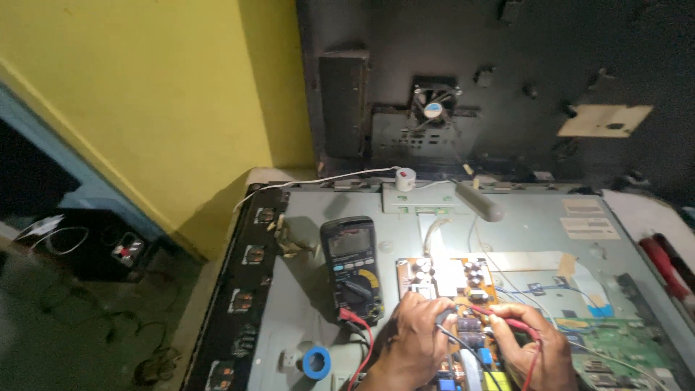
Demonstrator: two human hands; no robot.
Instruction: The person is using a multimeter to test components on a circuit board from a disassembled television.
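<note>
I'm probing the circuit board (463,289): left hand (413,333) pinches the black probe (452,334), right hand (532,347) the red probe (507,318), right of the multimeter (351,264); steady tips needed.

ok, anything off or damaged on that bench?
Mostly wear: the black back cover leaning against the wall is scuffed, with a tan cardboard patch stuck askew. A blue tape roll lies loose on the grey metal chassis. No visible burn marks.

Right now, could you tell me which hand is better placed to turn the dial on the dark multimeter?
Probably left: the left hand lies beside the dark multimeter; the right hand is farther off.
</note>
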